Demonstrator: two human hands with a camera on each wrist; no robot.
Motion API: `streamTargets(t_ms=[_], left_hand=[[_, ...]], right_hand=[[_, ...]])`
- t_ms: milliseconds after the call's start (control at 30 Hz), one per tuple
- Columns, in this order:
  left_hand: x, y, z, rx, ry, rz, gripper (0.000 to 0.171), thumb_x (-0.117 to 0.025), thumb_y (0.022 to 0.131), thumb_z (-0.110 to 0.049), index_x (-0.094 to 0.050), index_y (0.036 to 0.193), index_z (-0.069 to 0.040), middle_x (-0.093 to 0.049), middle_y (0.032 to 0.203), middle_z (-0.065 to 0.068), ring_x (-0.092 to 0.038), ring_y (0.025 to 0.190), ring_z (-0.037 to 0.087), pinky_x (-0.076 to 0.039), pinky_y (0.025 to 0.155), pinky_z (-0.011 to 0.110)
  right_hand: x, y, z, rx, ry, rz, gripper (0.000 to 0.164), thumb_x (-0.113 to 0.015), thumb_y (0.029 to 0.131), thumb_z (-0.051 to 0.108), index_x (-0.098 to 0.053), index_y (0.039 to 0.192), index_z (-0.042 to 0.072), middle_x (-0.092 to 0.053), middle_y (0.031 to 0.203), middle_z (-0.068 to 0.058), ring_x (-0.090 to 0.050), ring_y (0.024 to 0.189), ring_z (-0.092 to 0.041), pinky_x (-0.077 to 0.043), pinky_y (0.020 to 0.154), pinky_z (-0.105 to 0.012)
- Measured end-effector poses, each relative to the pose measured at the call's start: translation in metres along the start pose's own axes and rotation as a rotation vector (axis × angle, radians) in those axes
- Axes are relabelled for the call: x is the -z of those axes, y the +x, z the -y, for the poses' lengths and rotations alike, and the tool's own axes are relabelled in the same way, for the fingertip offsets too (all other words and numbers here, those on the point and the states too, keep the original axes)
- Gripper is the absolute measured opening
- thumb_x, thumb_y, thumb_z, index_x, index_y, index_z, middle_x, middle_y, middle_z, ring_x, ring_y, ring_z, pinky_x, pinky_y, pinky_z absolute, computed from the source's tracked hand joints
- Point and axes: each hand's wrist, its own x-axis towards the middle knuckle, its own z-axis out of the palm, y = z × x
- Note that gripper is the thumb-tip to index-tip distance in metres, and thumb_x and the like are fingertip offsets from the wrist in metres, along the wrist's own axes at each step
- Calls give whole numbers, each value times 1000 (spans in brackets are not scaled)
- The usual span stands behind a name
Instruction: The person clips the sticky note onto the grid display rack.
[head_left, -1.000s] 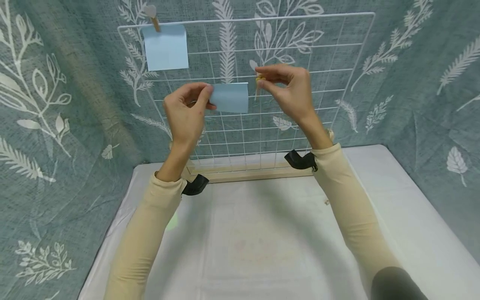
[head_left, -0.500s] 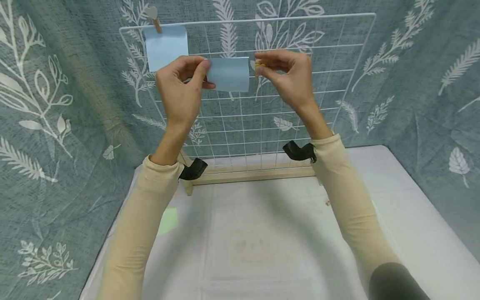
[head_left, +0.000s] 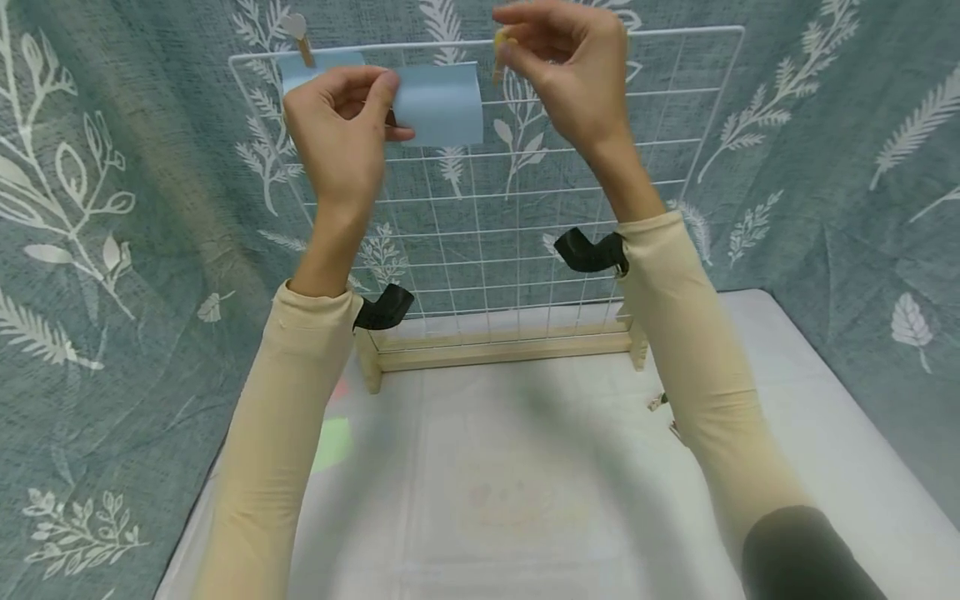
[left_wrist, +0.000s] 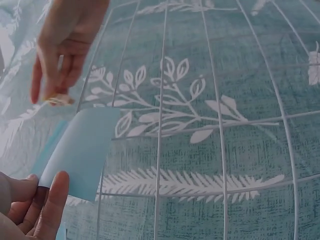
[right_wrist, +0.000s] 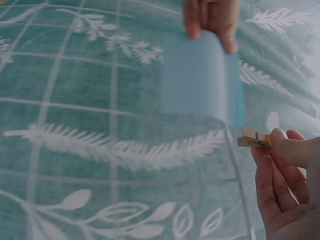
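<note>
Paper (head_left: 438,104) in light blue, bent over on itself, is pinched in a person's left hand (head_left: 341,137) before the upper part of a white wire grid (head_left: 690,32); whether it touches the wire cannot be told. Near its free edge, the right hand (head_left: 577,75) pinches a wooden clothespin (right_wrist: 254,137) with a yellow ornament. At upper left, a heart-topped clip (head_left: 305,52) holds a second blue sheet (head_left: 330,61). A green sheet (head_left: 332,443) lies on the white-covered table (head_left: 510,425).
</note>
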Motion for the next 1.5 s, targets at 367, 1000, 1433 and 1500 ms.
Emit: streamTargets(t_ms=[367,1000,1433,1500], left_hand=[[3,15,7,23,22,-20,12,-72,87,-3,-75,93,7,-71,85,18,-64,56,17,-58,54,21],[-1,20,19,50,-49,-27,12,-72,87,-3,-75,94,7,-72,86,20,-65,56,18,-58,53,23],[3,21,15,96,-102,36,15,-68,90,-1,-72,99,11,-69,85,16,-65,60,18,-59,57,22],[5,20,15,124,-111,48,16,-68,91,-2,-72,101,10,-70,90,19,-66,62,19,-60,58,23]], right_hand=[[-29,44,9,-123,-15,123,24,-69,92,7,-68,114,-3,-69,109,-14,-65,96,-15,-51,90,-17],[-44,49,6,-280,-60,194,25,-64,96,8,-65,118,-3,-67,115,-15,-65,105,-17,-51,94,-17],[-47,50,7,-287,-76,218,24,-63,96,10,-66,118,-1,-68,116,-13,-65,106,-16,-51,92,-18],[-48,50,7,-289,-85,222,24,-63,96,10,-66,118,-1,-68,115,-13,-65,105,-16,-51,89,-18]])
